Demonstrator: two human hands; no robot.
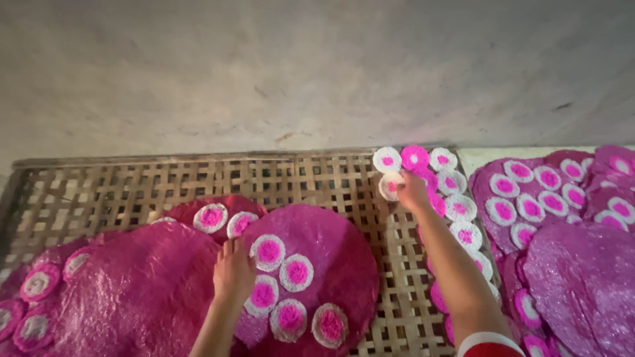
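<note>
Head view: your right hand (411, 190) reaches out to the far edge of the woven bamboo rack (132, 192), fingers closed on a small white disc with a pink centre (389, 186). That disc sits at the near end of a row of like discs (456, 205) running along the right side of the rack.

Your left hand (233, 271) lies flat on the large dark pink sheet (337, 258) at the middle of the rack, fingers spread and gripping nothing, its fingertips touching another small disc (262, 295). More small discs (296, 272) lie on that sheet just right of this hand. A second large sheet (132, 291) overlaps the rack's left side, and a purple sheet (582, 277) lies beyond the rack's right edge.

These discs look thin, light and brittle, like dried wafers, so they would likely crack if you bend or squeeze them. Take each by its rim with light fingertips, or slide a finger beneath and lift it flat. The big sheets look glossy, perhaps tacky; a disc resting on one may cling, so peel it off slowly from one edge.
</note>
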